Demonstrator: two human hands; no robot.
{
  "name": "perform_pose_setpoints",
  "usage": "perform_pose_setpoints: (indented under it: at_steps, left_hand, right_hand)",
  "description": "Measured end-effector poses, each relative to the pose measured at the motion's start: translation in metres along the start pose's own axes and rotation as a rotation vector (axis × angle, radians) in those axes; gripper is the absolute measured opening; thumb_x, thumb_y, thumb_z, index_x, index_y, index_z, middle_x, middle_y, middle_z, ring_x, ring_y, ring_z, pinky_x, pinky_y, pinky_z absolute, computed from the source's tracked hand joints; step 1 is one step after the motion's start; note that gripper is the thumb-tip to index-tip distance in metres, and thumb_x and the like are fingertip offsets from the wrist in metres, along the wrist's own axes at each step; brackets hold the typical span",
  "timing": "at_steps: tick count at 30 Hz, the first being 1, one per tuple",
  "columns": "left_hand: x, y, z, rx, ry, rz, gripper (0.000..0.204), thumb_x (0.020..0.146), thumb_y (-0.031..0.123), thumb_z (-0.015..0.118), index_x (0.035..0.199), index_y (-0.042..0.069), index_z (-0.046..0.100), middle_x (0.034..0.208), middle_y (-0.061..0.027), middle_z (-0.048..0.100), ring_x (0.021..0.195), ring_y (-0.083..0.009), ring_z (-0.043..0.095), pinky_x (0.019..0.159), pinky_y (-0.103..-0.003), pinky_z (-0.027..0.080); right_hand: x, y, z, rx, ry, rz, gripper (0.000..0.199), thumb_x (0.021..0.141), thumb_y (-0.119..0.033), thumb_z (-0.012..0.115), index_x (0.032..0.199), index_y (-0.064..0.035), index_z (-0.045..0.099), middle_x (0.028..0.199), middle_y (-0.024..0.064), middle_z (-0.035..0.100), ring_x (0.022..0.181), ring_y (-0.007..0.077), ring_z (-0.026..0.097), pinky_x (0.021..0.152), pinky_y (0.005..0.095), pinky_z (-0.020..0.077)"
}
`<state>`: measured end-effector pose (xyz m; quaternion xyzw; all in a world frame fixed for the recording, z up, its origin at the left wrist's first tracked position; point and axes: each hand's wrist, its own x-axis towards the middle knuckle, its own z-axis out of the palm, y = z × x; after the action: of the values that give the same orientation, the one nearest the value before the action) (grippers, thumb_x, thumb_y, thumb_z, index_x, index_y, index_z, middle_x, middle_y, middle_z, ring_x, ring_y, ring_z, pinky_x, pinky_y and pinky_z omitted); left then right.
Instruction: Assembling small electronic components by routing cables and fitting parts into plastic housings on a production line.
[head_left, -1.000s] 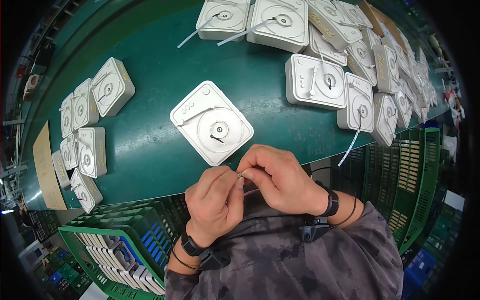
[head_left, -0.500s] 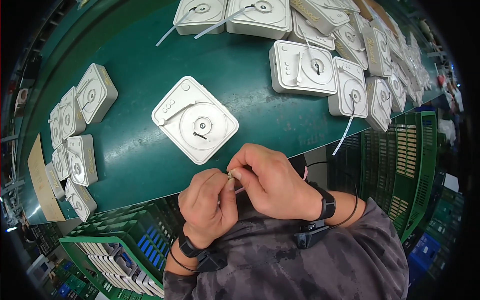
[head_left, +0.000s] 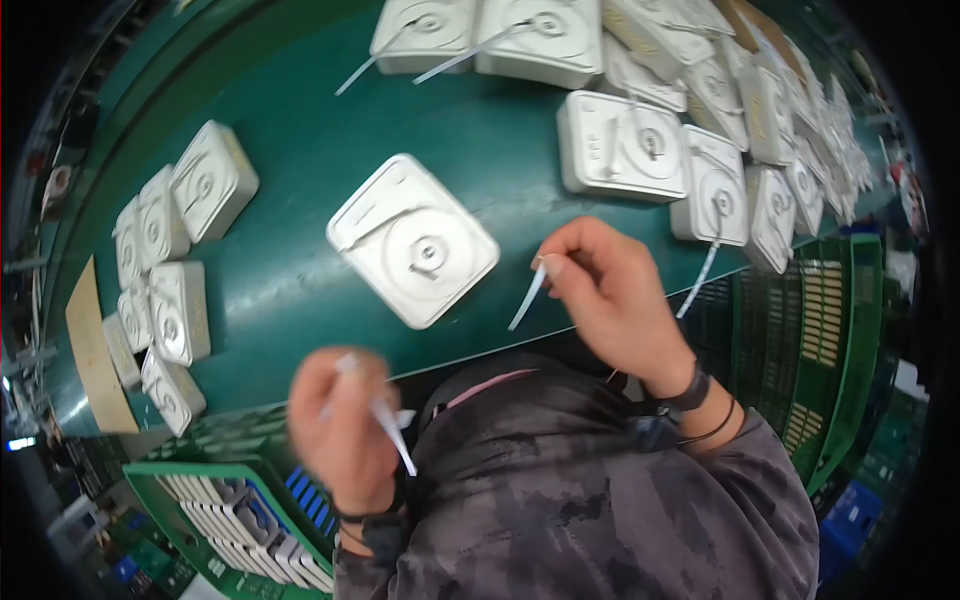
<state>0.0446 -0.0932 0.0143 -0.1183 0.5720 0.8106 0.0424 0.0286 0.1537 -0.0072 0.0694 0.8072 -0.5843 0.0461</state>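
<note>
A white box shaped like a record player (head_left: 385,215) lies flat and turned at an angle on the green table, a small dark piece at its disc's centre. To its right, above the table's near edge, my right hand (head_left: 622,305) pinches a narrow white strip (head_left: 528,300) between thumb and fingertips; the strip hangs down. My left hand (head_left: 340,435), smeared by motion, is closed on another thin white strip (head_left: 396,437), which trails from its fingers beside my body. Neither hand touches the box.
More white record-player boxes (head_left: 625,150) crowd the table's right and far sides, some with strips hanging off them. Several others (head_left: 205,190) stand at the left near a cardboard piece (head_left: 95,345). Green crates (head_left: 190,467) flank me below the table edge, the left one holding white parts.
My hands were together fingertip to fingertip; now they are apart, the right moved up and right, the left down and left. A white strip now shows in each. The view has shifted slightly.
</note>
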Motion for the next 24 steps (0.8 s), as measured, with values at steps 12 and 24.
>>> perform_pose_setpoints:
  at_steps: [12,24]
  left_hand:
    - [0.012,-0.025,0.012,-0.222,-0.326,-0.412,0.019,0.105,0.025,0.052,0.105,0.007,0.057,0.09,-0.0043,0.063,0.064,-0.0046,0.049,0.05,-0.019,0.032]
    - [0.017,-0.02,0.019,-0.47,-0.149,-0.174,0.015,0.107,0.021,0.045,0.11,0.009,0.053,0.08,-0.0008,0.047,0.066,-0.0104,0.039,0.054,-0.026,0.032]
  right_hand:
    - [0.013,-0.042,0.037,0.375,-0.394,0.074,0.004,0.097,0.0,0.058,0.099,0.0019,0.062,0.086,0.0024,0.066,0.074,0.0051,0.061,0.064,0.022,0.0497]
    - [-0.012,-0.018,0.032,0.134,-0.495,0.078,0.023,0.095,-0.01,0.066,0.112,0.0044,0.061,0.094,0.0096,0.073,0.086,0.0137,0.07,0.076,0.0286,0.0558]
